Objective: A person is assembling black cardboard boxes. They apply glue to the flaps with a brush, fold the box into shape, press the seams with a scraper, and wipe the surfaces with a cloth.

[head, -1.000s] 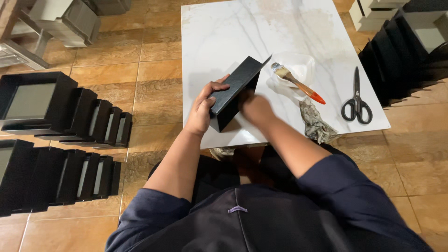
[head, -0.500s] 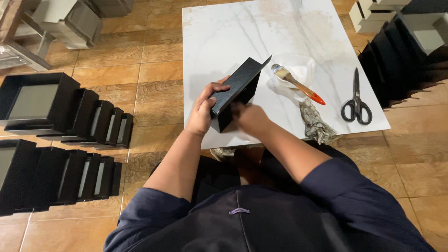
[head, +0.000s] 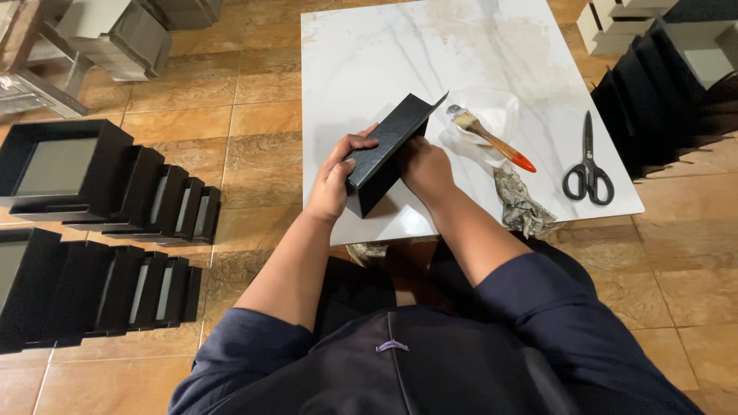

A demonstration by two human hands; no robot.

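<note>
A black box (head: 388, 150) stands tilted on its edge near the front of a white marble slab (head: 384, 54). My left hand (head: 334, 180) grips its left side, thumb hooked over the top edge. The box's right face is under my right hand (head: 425, 165), which presses against it with fingers partly hidden inside. A paintbrush (head: 492, 138) with an orange handle rests across a white bowl (head: 496, 111) just right of the box.
Black scissors (head: 588, 165) lie on the slab's right side, a crumpled grey rag (head: 523, 204) near its front edge. Rows of black boxes (head: 115, 180) line the tiled floor at left, more black boxes (head: 653, 100) at right, grey boxes (head: 115, 27) at top left.
My hands have shifted slightly on the box, the right hand sliding along its right face. The box stays tilted in the same spot.
</note>
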